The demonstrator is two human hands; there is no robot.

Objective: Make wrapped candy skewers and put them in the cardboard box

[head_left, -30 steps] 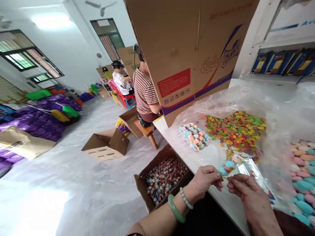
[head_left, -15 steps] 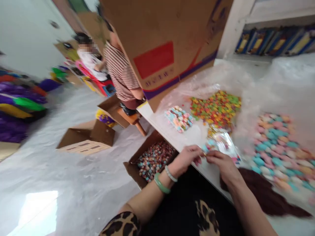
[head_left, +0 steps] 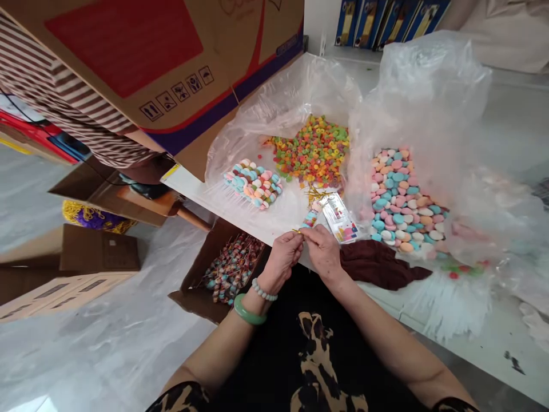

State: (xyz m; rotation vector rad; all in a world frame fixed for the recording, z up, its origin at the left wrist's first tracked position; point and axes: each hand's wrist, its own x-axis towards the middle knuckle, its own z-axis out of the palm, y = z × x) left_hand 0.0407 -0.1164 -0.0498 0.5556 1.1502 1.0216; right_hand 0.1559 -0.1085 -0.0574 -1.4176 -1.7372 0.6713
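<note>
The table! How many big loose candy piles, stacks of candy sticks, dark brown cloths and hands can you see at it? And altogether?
Loose piles, bright candies and pastel candies: 2
Stack of candy sticks: 1
Dark brown cloth: 1
Left hand and right hand: 2
Total: 6

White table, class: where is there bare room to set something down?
Bare: the table between white sticks and dark marks, and between clear plastic and beige bundle. Crowded: the middle, with left hand, right hand, silver packet, brown cloth and candy rings.
</note>
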